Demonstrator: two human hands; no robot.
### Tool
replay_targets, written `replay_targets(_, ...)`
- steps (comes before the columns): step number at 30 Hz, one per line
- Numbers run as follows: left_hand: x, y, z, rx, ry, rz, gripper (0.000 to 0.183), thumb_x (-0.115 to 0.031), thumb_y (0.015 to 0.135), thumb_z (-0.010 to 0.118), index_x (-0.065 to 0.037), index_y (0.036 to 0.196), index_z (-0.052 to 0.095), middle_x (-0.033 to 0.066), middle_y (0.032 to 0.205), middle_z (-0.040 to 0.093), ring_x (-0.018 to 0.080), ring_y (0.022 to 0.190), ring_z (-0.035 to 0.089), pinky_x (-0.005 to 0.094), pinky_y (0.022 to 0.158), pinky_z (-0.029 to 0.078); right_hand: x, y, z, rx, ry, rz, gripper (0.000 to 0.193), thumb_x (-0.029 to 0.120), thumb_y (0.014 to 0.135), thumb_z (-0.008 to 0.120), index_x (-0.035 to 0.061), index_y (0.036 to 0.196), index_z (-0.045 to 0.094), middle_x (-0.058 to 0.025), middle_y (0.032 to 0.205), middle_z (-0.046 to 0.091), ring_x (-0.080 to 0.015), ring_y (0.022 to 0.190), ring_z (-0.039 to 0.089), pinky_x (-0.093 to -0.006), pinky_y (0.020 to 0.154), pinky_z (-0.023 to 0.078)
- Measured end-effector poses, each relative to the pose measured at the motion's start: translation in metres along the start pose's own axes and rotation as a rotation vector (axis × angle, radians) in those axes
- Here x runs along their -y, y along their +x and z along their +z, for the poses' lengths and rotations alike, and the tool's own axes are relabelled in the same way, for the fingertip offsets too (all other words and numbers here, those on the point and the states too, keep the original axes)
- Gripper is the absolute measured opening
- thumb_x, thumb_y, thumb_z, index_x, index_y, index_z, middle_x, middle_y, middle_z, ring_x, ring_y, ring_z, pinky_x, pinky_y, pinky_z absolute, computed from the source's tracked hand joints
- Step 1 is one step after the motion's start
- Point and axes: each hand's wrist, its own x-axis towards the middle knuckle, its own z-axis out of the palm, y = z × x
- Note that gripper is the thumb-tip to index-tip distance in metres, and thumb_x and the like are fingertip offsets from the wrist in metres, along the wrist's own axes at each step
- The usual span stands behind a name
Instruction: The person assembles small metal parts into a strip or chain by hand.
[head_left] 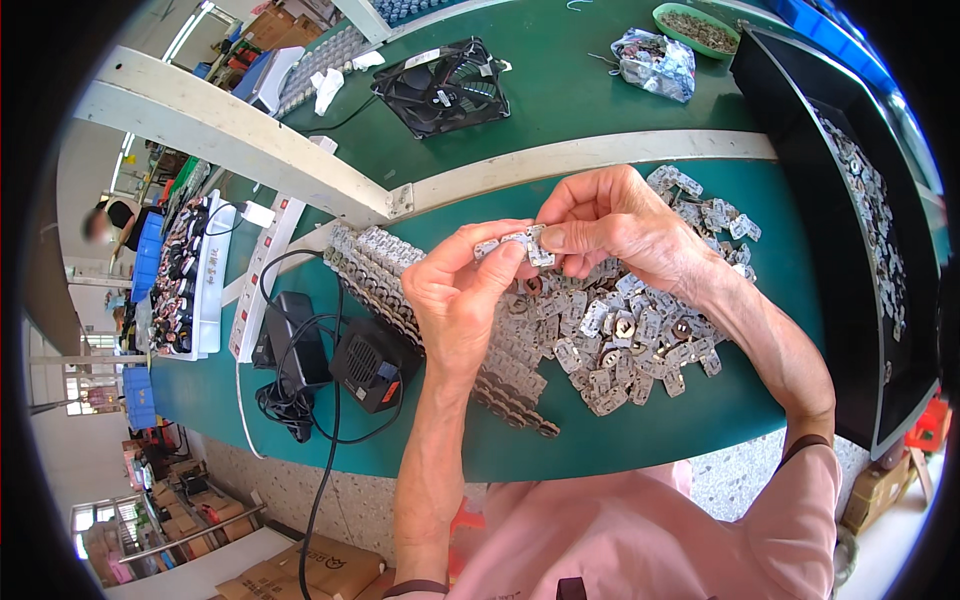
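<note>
My left hand and my right hand meet above the green worktable. Between their thumbs and fingertips they pinch a small grey metal part with holes in it. A loose pile of similar flat grey parts, a few with round brown pieces on them, lies below and beyond my right hand. Under and beside my left hand, more such parts stand in tight slanting rows. My left wrist hides some of these rows.
Left of the rows sit a small black boxy device, a black adapter and looping cables. Beyond the white frame bar is a black fan. A black bin holding parts stands at the right. A white tray is at the left.
</note>
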Motion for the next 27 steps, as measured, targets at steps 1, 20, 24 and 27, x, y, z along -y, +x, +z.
replay_targets(1, -0.001, 0.0, 0.0, -0.001, 0.0, 0.003, 0.014, -0.002, 0.082, 0.062, 0.004, 0.094, 0.066, 0.0074, 0.083, 0.066, 0.0137, 0.066, 0.063, 0.0236, 0.062, 0.052, 0.0, 0.0, 0.0, -0.006, -0.018, -0.016, 0.015, 0.01, 0.079, 0.068, -0.0014, 0.086, 0.064, -0.0059, 0.073, 0.065, -0.0086, 0.059, 0.06, -0.0197, 0.055, 0.049)
replay_targets(20, 0.003, -0.004, -0.001, -0.024, -0.015, -0.015, 0.011, 0.001, 0.081, 0.063, 0.006, 0.091, 0.066, 0.0088, 0.081, 0.064, 0.0151, 0.071, 0.063, 0.0256, 0.064, 0.054, -0.003, 0.001, 0.005, -0.04, -0.025, -0.017, 0.014, 0.008, 0.078, 0.068, -0.0029, 0.084, 0.063, -0.008, 0.072, 0.065, -0.0099, 0.058, 0.06, -0.0203, 0.054, 0.049)
replay_targets(24, 0.007, -0.003, 0.001, 0.003, 0.021, 0.075, 0.013, 0.004, 0.079, 0.065, 0.006, 0.092, 0.066, 0.0085, 0.081, 0.062, 0.0149, 0.071, 0.062, 0.025, 0.063, 0.052, -0.003, 0.0, 0.0, -0.053, 0.041, -0.01, 0.013, 0.008, 0.078, 0.068, -0.0032, 0.083, 0.063, -0.0082, 0.072, 0.065, -0.0101, 0.057, 0.06, -0.0202, 0.053, 0.049)
replay_targets(27, 0.006, -0.003, 0.002, -0.011, -0.012, 0.042, 0.011, 0.002, 0.08, 0.065, 0.006, 0.09, 0.066, 0.0087, 0.081, 0.063, 0.0146, 0.069, 0.062, 0.0248, 0.062, 0.051, -0.003, 0.001, -0.002, -0.047, 0.078, 0.02, 0.014, 0.008, 0.077, 0.068, -0.0032, 0.083, 0.063, -0.008, 0.072, 0.065, -0.0102, 0.057, 0.06, -0.0203, 0.053, 0.049)
